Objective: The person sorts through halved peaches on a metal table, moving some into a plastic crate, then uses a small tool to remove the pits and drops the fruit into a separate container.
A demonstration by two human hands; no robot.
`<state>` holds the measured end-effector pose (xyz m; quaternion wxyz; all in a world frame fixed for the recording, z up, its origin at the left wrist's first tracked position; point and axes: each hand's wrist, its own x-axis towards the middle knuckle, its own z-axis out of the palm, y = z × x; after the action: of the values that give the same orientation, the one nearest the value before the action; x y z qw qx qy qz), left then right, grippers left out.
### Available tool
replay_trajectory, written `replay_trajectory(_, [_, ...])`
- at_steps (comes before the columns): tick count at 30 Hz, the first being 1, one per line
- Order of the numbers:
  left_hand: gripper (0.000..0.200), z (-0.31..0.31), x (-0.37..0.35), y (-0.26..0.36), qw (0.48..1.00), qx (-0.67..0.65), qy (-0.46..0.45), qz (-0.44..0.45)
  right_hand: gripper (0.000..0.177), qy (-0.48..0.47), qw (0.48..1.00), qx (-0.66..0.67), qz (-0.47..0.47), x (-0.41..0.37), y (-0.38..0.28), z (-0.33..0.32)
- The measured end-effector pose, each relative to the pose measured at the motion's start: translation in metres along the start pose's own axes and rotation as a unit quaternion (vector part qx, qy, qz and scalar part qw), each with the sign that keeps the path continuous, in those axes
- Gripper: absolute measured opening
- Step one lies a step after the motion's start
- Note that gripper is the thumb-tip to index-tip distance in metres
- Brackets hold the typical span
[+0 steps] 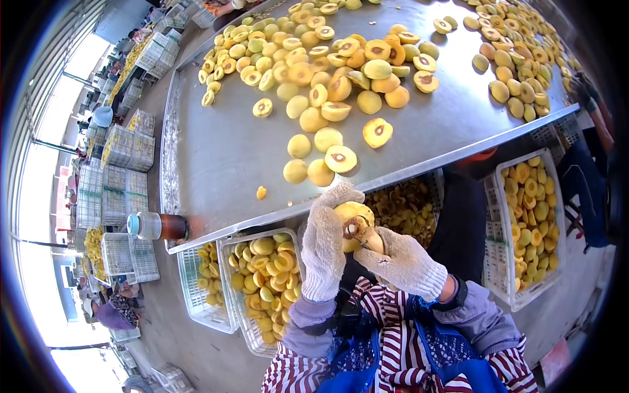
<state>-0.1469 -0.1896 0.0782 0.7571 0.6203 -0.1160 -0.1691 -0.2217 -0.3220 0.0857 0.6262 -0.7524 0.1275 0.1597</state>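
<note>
The metal table [223, 164] spreads out ahead of the person; just in front of its near edge, both hands in pale knit gloves meet around one yellow fruit [351, 215], which is cut open with its brown middle showing; the left hand [325, 239] cups the fruit from the side, fingers up and curled narrowly about it; the right hand [407, 263] has its fingertips drawn close together against the fruit's lower side, though whether they also grip something small, I cannot tell; on the table, near that edge, a cut fruit half [341, 159] lies face up beside several whole-looking fruits, with a large heap [314, 65] farther back and another heap [517, 59] toward the table's right end; a blue-lidded jar [157, 226] with dark liquid is at its near left corner; below its near edge, a white crate [240, 318] of yellow pieces sits to the left, and another crate [496, 262] to the right.
</note>
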Motion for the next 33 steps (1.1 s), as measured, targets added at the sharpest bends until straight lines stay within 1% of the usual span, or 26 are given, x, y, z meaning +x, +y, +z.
replay_trajectory(1, [0.059, 0.003, -0.002, 0.0, 1.0, 0.014, 0.005, 0.008, 0.042, 0.004, 1.0, -0.014, -0.002, -0.002, -0.001, -0.001])
replay_trajectory(2, [0.068, 0.006, -0.005, -0.004, 0.999, -0.018, 0.032, -0.004, 0.041, 0.008, 1.0, -0.023, -0.004, -0.002, 0.001, 0.001])
replay_trajectory(4, [0.065, 0.012, -0.009, -0.002, 0.999, 0.017, 0.046, 0.008, 0.04, 0.017, 0.999, -0.041, -0.009, -0.004, 0.006, 0.003])
replay_trajectory(5, [0.063, 0.014, -0.011, -0.002, 0.998, 0.033, 0.053, 0.014, 0.039, -0.006, 1.0, -0.002, -0.001, -0.006, 0.005, 0.002])
replay_trajectory(6, [0.054, 0.015, -0.009, -0.001, 0.996, 0.065, 0.048, 0.049, 0.039, -0.029, 0.999, 0.036, 0.006, -0.007, 0.002, 0.0])
replay_trajectory(8, [0.047, 0.015, -0.004, 0.018, 0.979, 0.198, 0.016, 0.053, 0.035, -0.082, 0.989, 0.12, 0.019, -0.009, 0.006, -0.002])
replay_trajectory(9, [0.044, 0.015, -0.003, 0.025, 0.963, 0.264, -0.002, 0.054, 0.034, -0.108, 0.979, 0.166, 0.049, -0.011, 0.004, -0.005])
replay_trajectory(10, [0.022, 0.011, -0.001, 0.014, 0.922, 0.369, 0.017, 0.119, 0.033, -0.135, 0.965, 0.211, 0.078, -0.014, 0.0, -0.009])
replay_trajectory(11, [0.021, 0.013, 0.0, 0.018, 0.914, 0.385, 0.002, 0.13, 0.032, -0.162, 0.948, 0.254, 0.107, -0.015, -0.003, -0.013])
replay_trajectory(13, [0.02, 0.018, 0.009, 0.032, 0.894, 0.419, -0.031, 0.153, 0.03, -0.258, 0.865, 0.412, 0.126, -0.004, 0.021, -0.02])
replay_trajectory(14, [0.021, 0.021, 0.012, 0.033, 0.849, 0.478, -0.026, 0.224, 0.029, -0.264, 0.856, 0.427, 0.123, -0.005, 0.029, -0.021])
replay_trajectory(15, [0.021, 0.023, 0.012, 0.031, 0.845, 0.466, -0.017, 0.262, 0.029, -0.27, 0.847, 0.442, 0.12, -0.005, 0.028, -0.022])
replay_trajectory(17, [0.022, 0.025, 0.011, 0.026, 0.832, 0.442, 0.003, 0.337, 0.029, -0.203, 0.91, 0.351, 0.09, -0.015, 0.014, -0.022])
replay_trajectory(18, [0.021, 0.025, 0.011, 0.023, 0.85, 0.431, -0.005, 0.303, 0.028, -0.207, 0.903, 0.366, 0.09, -0.015, 0.017, -0.02])
replay_trajectory(20, [0.025, 0.018, 0.014, 0.026, 0.873, 0.464, -0.073, 0.133, 0.027, -0.22, 0.88, 0.409, 0.098, -0.008, 0.038, -0.012])
replay_trajectory(21, [0.027, 0.015, 0.016, 0.028, 0.873, 0.474, -0.105, 0.045, 0.027, -0.229, 0.865, 0.435, 0.105, -0.005, 0.047, -0.009])
replay_trajectory(22, [0.028, 0.016, 0.017, 0.029, 0.915, 0.392, -0.1, 0.004, 0.027, -0.179, 0.899, 0.383, 0.116, -0.014, 0.021, -0.013])
replay_trajectory(24, [0.03, 0.018, 0.018, 0.032, 0.97, 0.215, -0.083, -0.079, 0.028, -0.185, 0.91, 0.354, 0.11, -0.017, 0.01, -0.019])
replay_trajectory(25, [0.032, 0.02, 0.018, 0.032, 0.982, 0.124, -0.075, -0.12, 0.028, -0.188, 0.915, 0.341, 0.107, -0.017, 0.007, -0.021])
replay_trajectory(26, [0.035, 0.02, 0.015, 0.031, 0.989, 0.031, -0.068, -0.131, 0.027, -0.176, 0.925, 0.323, 0.093, -0.018, 0.004, -0.023])
replay_trajectory(28, [0.041, 0.02, 0.001, 0.023, 0.975, -0.155, -0.055, -0.149, 0.027, -0.166, 0.934, 0.295, 0.115, -0.02, 0.001, -0.024])
replay_trajectory(29, [0.041, 0.02, -0.004, 0.018, 0.991, -0.07, -0.044, -0.101, 0.027, -0.164, 0.937, 0.28, 0.128, -0.02, 0.0, -0.024])
replay_trajectory(30, [0.041, 0.02, -0.01, 0.01, 0.998, 0.015, -0.031, -0.055, 0.027, -0.144, 0.932, 0.309, 0.124, -0.017, 0.008, -0.017])
replay_trajectory(31, [0.042, 0.021, -0.015, 0.005, 0.995, 0.1, -0.016, -0.009, 0.027, -0.158, 0.93, 0.305, 0.132, -0.018, 0.011, -0.018])
replay_trajectory(32, [0.039, 0.024, -0.018, 0.001, 0.997, 0.07, 0.01, -0.006, 0.027, -0.172, 0.928, 0.301, 0.139, -0.017, 0.011, -0.02])
replay_trajectory(33, [0.038, 0.023, -0.021, -0.001, 0.99, 0.128, 0.013, 0.048, 0.027, -0.184, 0.925, 0.299, 0.144, -0.017, 0.011, -0.021])
